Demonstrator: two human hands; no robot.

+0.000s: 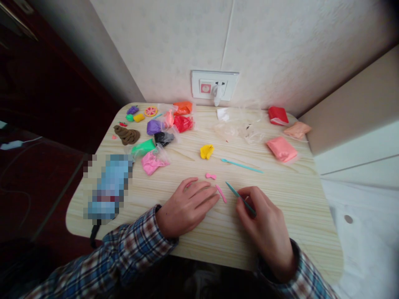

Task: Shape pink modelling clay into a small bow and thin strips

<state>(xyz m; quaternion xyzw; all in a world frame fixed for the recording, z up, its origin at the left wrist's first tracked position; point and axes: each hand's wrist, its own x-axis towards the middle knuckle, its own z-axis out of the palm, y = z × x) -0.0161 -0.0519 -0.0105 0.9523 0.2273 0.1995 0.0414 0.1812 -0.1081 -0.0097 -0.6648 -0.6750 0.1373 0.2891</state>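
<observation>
My left hand rests palm down on the table, its fingers stretched out and slightly apart. Its fingertips lie beside a thin pink clay strip; whether they touch it I cannot tell. A bit of pink shows near the thumb, mostly hidden. Between thumb and fingers, my right hand pinches a teal clay modelling tool, its pointed end aimed at the strip. Just beyond the strip is a small pink bow-shaped clay piece. Farther back sit a yellow clay lump and a second, light-blue modelling tool.
Bagged clay in several colours, such as a green pack, fills the back left, near a brown coiled clay piece. A blurred phone-like device lies left. Clear wrappers and a salmon clay pack are at back right.
</observation>
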